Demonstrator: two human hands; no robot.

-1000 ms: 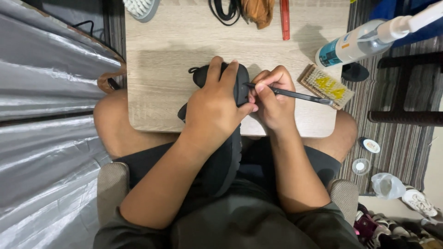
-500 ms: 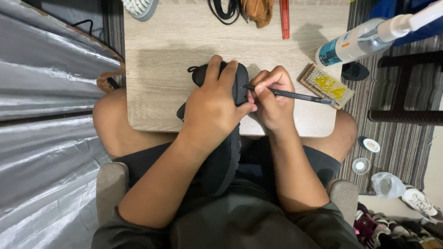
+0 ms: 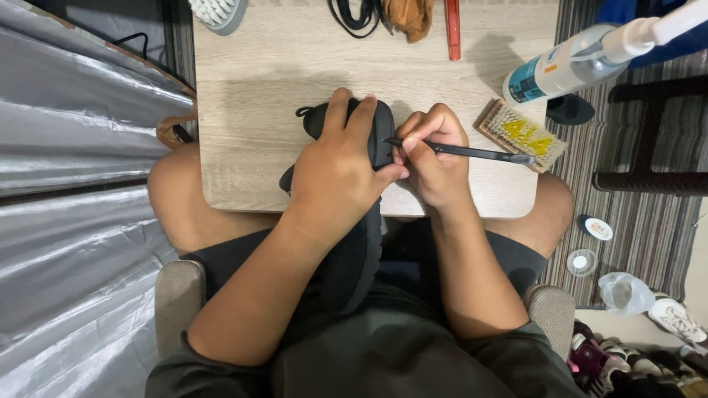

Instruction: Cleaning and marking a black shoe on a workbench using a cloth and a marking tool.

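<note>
A black shoe (image 3: 355,250) lies over the near edge of a light wooden table (image 3: 265,88), its heel toward my lap. My left hand (image 3: 335,173) is clamped over the shoe's upper, fingers wrapped across the toe end. My right hand (image 3: 435,158) grips a thin black tool (image 3: 479,153) like a pen. The tool's tip is pressed to the shoe's right side, and its handle points right across the table. The part of the shoe under my left palm is hidden.
A wooden scrub brush with pale bristles (image 3: 520,135) lies at the table's right edge. A white spray bottle (image 3: 568,63) leans above it. A red tool (image 3: 452,28), black cord (image 3: 358,15) and brown cloth (image 3: 408,16) sit at the far edge. Small tins (image 3: 596,228) and shoes (image 3: 675,317) are on the striped rug.
</note>
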